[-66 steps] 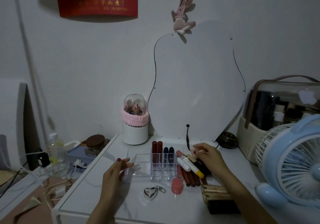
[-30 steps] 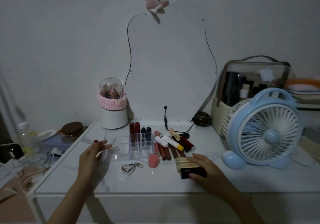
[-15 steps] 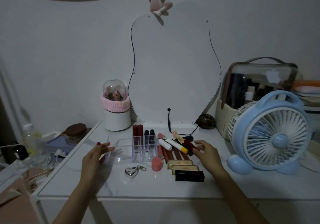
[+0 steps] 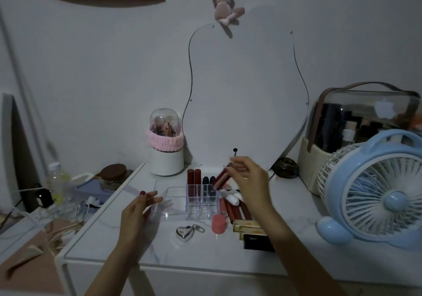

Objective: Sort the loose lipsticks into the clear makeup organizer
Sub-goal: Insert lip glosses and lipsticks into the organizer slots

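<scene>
Pinching dark red lipstick point(image 4: 221, 178), right hand point(image 4: 249, 179) above clear organizer point(image 4: 175, 204).

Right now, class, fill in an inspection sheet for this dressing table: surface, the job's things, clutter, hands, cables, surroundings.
Surface: white marble-look tabletop.
Job's things: clear acrylic makeup organizer holds four upright tubes; loose lipsticks lie right of it.
Clutter: silver heart keyring, pink round cap, gold and black boxes.
Hands: left hand touches organizer's left side; right hand pinches dark red lipstick, tilted above organizer.
Cables: white cords left of table.
Surroundings: curvy mirror, blue desk fan.
</scene>
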